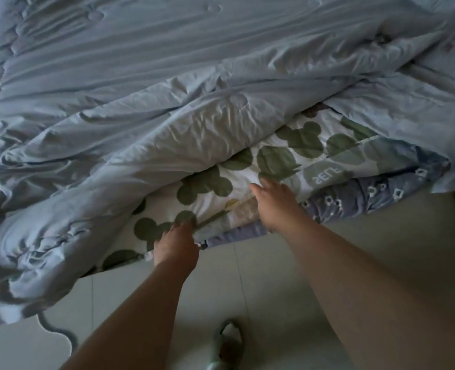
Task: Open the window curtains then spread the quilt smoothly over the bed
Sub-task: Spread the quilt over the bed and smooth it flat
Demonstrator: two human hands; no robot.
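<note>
A pale blue quilt (167,76) lies rumpled across the bed, its near edge folded back so the white underside with green mouse-head shapes (287,153) shows. My left hand (176,245) pinches the patterned edge near the bed's side. My right hand (275,201) rests on the patterned fabric a little to the right, fingers stretched forward. A blue-grey bed sheet with small white flowers (368,193) shows under the quilt at the right. The room is dim and no curtains are in view.
Pale tiled floor (247,276) runs along the bed's near side. A foot in a light slipper (226,340) stands at the bottom centre. A dark wavy-edged mat (58,332) lies at the lower left.
</note>
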